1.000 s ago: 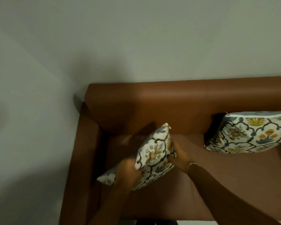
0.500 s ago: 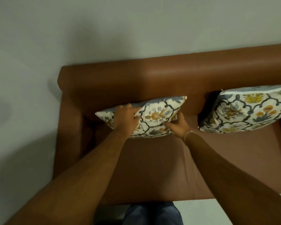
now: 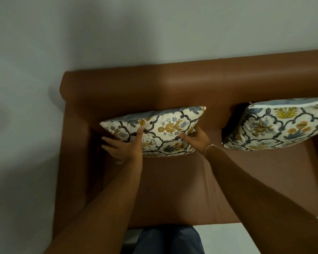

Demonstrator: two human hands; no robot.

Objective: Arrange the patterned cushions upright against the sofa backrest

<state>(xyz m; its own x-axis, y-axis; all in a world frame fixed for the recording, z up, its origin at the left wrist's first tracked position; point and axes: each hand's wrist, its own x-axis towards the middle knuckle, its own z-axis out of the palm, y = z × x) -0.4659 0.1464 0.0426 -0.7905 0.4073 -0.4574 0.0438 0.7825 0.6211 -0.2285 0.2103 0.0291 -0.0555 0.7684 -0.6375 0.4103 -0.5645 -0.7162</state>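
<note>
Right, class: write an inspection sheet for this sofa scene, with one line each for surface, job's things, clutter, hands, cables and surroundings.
Surface: brown sofa seat, bare in front of the cushions.
Job's things: left cushion upright against the backrest; right cushion leaning on the backrest, partly cut off by the frame edge.
Clutter: nothing seen.
Hands: left hand grips the left cushion's lower left corner; right hand holds its right edge; thin bracelet on the right wrist.
Cables: nothing seen.
Surroundings: plain pale wall behind the sofa; pale floor in front.
</note>
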